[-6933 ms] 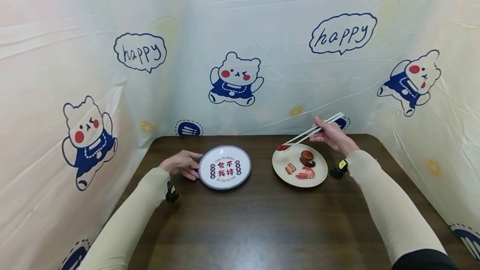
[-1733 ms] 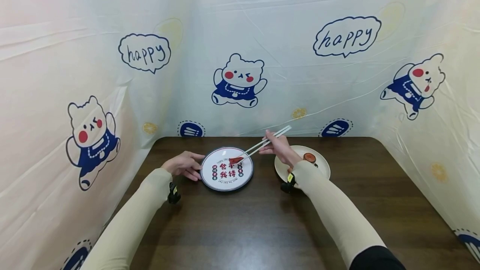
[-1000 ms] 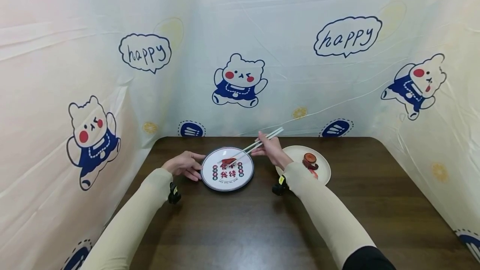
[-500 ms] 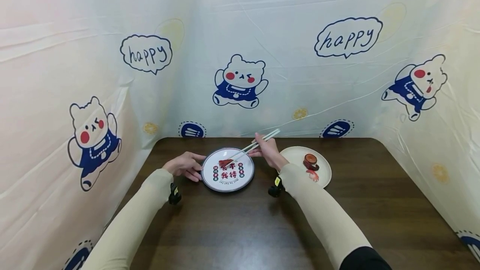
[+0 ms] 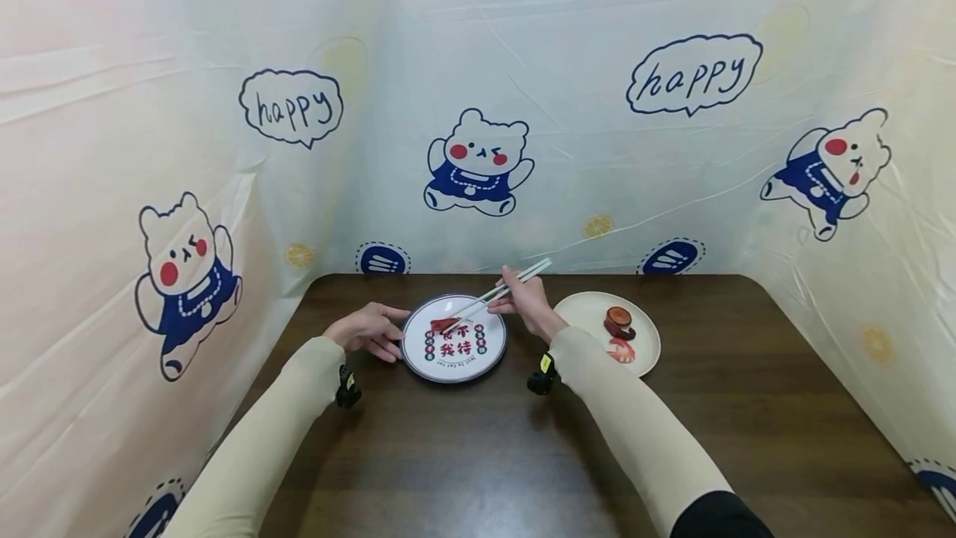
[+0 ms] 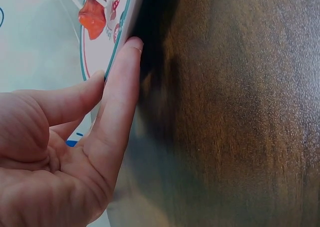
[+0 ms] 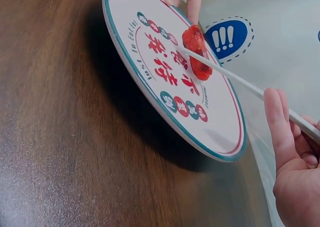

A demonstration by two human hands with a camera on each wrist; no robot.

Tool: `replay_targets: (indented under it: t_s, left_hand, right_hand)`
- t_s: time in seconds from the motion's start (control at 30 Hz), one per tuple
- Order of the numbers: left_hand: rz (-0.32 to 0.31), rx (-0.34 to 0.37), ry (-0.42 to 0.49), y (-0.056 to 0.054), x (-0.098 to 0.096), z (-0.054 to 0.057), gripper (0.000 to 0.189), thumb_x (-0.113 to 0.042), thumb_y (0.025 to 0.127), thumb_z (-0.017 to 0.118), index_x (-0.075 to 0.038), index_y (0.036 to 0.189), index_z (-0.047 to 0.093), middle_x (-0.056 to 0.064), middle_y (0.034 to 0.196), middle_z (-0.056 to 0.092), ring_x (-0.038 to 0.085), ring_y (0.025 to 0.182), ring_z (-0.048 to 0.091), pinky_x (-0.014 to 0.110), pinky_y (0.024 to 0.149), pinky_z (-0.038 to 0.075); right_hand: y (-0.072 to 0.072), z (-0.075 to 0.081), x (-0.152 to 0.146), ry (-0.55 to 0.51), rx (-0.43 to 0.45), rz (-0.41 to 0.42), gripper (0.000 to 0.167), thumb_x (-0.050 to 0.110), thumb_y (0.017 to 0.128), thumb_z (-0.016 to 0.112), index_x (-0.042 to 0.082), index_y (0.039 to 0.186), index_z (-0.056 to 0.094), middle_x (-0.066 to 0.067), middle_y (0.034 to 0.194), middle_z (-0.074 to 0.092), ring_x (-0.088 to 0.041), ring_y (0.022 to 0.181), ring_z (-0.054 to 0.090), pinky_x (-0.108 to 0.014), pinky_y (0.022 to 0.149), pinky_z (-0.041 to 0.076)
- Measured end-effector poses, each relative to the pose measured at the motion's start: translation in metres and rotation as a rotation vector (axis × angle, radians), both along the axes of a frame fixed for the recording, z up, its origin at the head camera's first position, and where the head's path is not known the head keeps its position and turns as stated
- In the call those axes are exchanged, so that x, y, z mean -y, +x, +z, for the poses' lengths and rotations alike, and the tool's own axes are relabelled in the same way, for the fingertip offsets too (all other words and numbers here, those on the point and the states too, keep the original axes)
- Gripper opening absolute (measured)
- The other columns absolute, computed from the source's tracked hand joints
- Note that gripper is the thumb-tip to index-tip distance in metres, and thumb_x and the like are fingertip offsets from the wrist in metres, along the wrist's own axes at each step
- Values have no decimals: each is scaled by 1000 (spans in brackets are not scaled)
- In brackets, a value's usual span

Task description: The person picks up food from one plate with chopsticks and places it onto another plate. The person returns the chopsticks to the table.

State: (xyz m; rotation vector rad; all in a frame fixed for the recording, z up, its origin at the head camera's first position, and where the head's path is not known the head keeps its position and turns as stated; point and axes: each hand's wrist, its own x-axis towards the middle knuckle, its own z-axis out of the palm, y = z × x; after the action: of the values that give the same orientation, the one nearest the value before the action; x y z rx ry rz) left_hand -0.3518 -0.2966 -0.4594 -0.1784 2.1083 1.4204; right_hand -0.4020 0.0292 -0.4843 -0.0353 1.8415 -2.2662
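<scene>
My left hand point(image 5: 366, 330) pinches the left rim of a white plate point(image 5: 418, 365) with a dark rim and printed characters, thumb above and a finger below in the left wrist view. My right hand point(image 5: 529, 301) grips pale chopsticks point(image 5: 539, 268), which slant down left over that plate. At their tips a glossy red piece of food point(image 5: 444, 325) is on the plate's upper part; the right wrist view shows the red food point(image 7: 197, 49) against a chopstick. Whether the tips still squeeze it I cannot tell.
A cream plate point(image 5: 578, 305) stands to the right, partly behind my right sleeve. On it are a round brown-topped food piece point(image 5: 618, 316) with a dark curled part, and a shrimp point(image 5: 620, 349). A patterned curtain point(image 5: 478, 40) rises behind the brown table point(image 5: 463, 455).
The chopsticks carried the red food from the cream plate to the white one. In the last second my right hand edged left, the food shifting slightly left with it. My left hand kept its place.
</scene>
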Motion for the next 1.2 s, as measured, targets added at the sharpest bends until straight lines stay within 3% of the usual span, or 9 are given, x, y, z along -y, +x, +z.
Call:
replay_targets:
  t_s: [0.13,0.37,1.2]
  left_hand:
    - [1,5,-4,0,-1,-1,63,-1,103,63,-2,162,39,24,102,72,26,73,76,39,74,66]
    - [7,0,-1,-3,-1,-2,63,-1,103,64,-2,161,39,24,103,72,25,72,76,39,73,66]
    - [4,5,-7,-2,1,-1,64,-2,103,65,-4,162,40,25,106,71,27,73,77,40,74,66]
  right_hand:
    - [1,-1,2,-14,1,-10,41,33,113,51,-8,115,60,-43,112,65,-25,69,77,-41,73,67]
    - [1,1,4,-3,6,-16,43,34,113,50,-7,116,60,-47,121,60,-24,69,77,-40,73,66]
    - [3,-1,8,-8,14,9,46,35,113,50,-9,124,59,-47,126,58,-25,73,77,-40,75,66]
